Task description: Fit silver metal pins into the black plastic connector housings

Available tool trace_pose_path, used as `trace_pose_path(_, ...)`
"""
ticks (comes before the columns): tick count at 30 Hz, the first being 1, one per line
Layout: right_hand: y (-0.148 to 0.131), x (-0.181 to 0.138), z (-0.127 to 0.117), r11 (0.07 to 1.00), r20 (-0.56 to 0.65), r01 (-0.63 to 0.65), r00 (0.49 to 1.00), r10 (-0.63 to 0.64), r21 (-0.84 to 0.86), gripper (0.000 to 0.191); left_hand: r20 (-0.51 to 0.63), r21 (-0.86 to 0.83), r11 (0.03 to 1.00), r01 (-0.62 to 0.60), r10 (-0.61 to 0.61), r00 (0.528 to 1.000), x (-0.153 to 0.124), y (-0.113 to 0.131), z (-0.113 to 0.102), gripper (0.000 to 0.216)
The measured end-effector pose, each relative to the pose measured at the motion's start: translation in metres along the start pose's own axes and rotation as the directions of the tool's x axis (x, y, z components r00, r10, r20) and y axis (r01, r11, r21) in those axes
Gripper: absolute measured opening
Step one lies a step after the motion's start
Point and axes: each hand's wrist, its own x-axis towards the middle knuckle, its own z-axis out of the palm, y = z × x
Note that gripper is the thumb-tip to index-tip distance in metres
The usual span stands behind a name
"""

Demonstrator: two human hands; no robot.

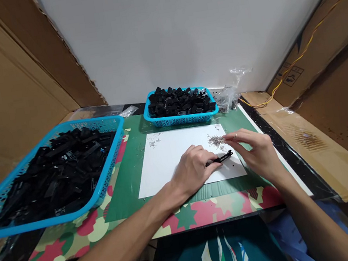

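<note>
My left hand [195, 166] is closed on a narrow black plastic part [225, 157], whose slotted end sticks out to the right over the white sheet [169, 166]. Thumb and forefinger of my right hand [253, 149] are pinched together at the right edge of a loose pile of tiny thin metal pieces [216, 140]. Whatever sits between those fingertips is too small to make out. A smaller scatter of similar tiny pieces [154, 142] lies at the sheet's upper left.
At the left stands a large blue basket [103, 182] of long black plastic parts [58, 169]. Behind the sheet is a smaller blue basket [180, 120] of short black pieces [179, 101]. Clear plastic bags [228, 96] lie beside it. Cardboard walls [335, 93] flank the table.
</note>
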Motion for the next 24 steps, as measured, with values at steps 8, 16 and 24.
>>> trace_pose_path(8, -0.002, -0.007, 0.023, 0.852, 0.031, -0.332, 0.936, 0.35, 0.404, 0.027, 0.033, 0.071, 0.996, -0.061, 0.058, 0.998, -0.002, 0.001, 0.004, 0.009)
trace_pose_path(16, -0.005, -0.008, 0.024, 0.899, -0.006, -0.3, 0.948, 0.319, 0.319, 0.018, 0.058, 0.087, 0.993, -0.086, 0.081, 0.995, -0.001, 0.001, 0.006, 0.014)
trace_pose_path(24, -0.01, -0.015, 0.028, 0.975, -0.094, -0.211, 0.972, 0.217, 0.07, 0.011, 0.075, 0.067, 0.995, -0.075, 0.07, 0.995, -0.001, 0.001, 0.004, 0.016)
